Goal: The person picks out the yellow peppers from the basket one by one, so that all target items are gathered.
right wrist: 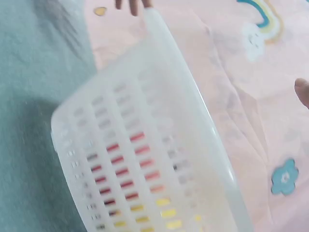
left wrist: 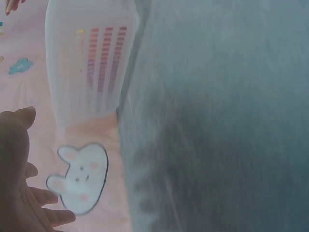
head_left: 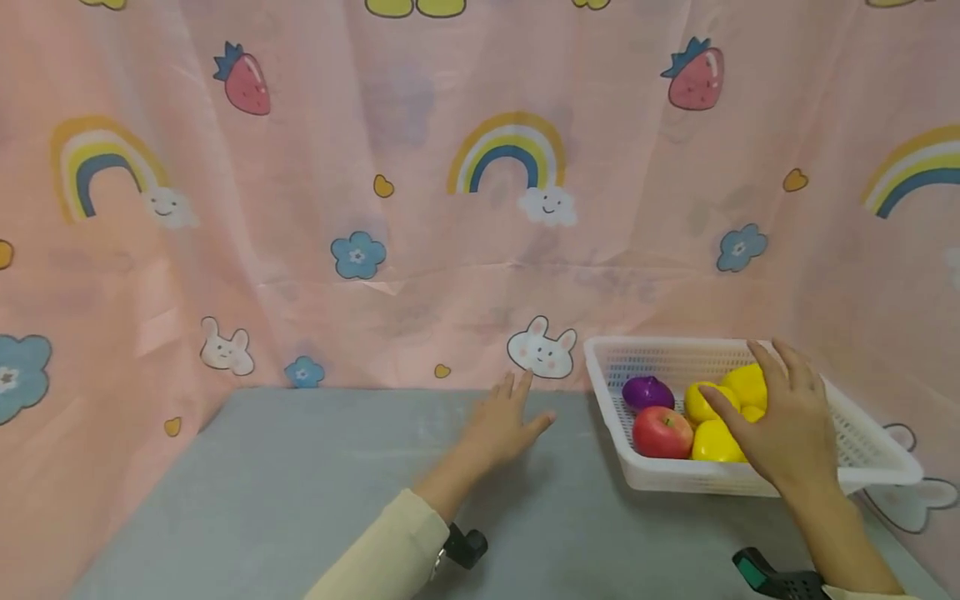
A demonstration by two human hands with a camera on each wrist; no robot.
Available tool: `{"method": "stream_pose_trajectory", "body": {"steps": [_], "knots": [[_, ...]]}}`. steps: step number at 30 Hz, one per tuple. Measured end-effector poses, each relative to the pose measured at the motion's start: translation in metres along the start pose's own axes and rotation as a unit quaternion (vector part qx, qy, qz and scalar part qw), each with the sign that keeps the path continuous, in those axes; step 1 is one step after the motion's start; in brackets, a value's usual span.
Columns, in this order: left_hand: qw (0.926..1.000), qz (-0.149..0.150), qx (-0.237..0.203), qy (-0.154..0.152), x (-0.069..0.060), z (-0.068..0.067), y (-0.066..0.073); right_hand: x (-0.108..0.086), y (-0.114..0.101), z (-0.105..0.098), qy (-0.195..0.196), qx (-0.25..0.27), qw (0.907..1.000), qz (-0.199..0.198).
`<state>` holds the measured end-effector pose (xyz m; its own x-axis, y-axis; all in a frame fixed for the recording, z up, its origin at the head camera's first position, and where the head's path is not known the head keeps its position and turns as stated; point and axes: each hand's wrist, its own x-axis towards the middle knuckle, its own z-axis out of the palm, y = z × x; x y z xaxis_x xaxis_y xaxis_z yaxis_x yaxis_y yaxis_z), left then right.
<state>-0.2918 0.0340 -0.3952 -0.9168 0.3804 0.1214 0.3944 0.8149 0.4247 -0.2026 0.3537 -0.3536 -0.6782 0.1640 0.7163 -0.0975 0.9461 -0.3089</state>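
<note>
A white plastic basket (head_left: 720, 477) with slotted sides stands on the right of the table. Inside it lie a red apple (head_left: 662, 432), a shiny purple item (head_left: 647, 392) shaped like a small onion, and several glossy yellow fruit-like pieces (head_left: 717, 442). Over the basket's right part is my right hand (head_left: 798, 433), fingers spread, hiding some of the yellow pieces; I see it grip nothing. Left of the basket, my left hand (head_left: 498, 423) hovers above the table with fingers extended and holds nothing. The left wrist view shows that hand (left wrist: 19, 169) apart from the basket (left wrist: 58, 53).
A grey surface (head_left: 300, 475) covers the table. Behind it hangs a pink curtain (head_left: 450, 300) printed with rainbows, strawberries, flowers and bunnies, which also closes off the right side. Dark devices are strapped at both wrists, such as the left wrist camera (head_left: 467, 547).
</note>
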Motion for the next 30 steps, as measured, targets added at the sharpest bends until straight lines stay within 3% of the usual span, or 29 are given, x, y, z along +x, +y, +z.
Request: {"method": "stream_pose_trajectory", "body": {"steps": [9, 15, 21, 27, 30], "knots": [[0.9976, 0.024, -0.064, 0.005, 0.005, 0.016, 0.039, -0.012, 0.042, -0.016, 0.054, 0.045, 0.9941, 0.082], [0.9904, 0.015, -0.135, 0.026, 0.007, 0.032, 0.065, -0.015, 0.062, -0.019, 0.071, 0.021, 0.9904, 0.116], [0.9725, 0.007, -0.231, 0.027, 0.006, 0.041, 0.081, -0.021, 0.076, -0.023, 0.036, -0.008, 0.9862, 0.161], [0.9522, -0.020, -0.304, 0.019, 0.005, 0.055, 0.088, -0.026, 0.089, -0.020, 0.012, -0.021, 0.9844, 0.175], [0.9407, -0.010, -0.338, 0.028, 0.006, 0.060, 0.091, -0.028, 0.095, -0.021, 0.001, -0.029, 0.9829, 0.182]]}}
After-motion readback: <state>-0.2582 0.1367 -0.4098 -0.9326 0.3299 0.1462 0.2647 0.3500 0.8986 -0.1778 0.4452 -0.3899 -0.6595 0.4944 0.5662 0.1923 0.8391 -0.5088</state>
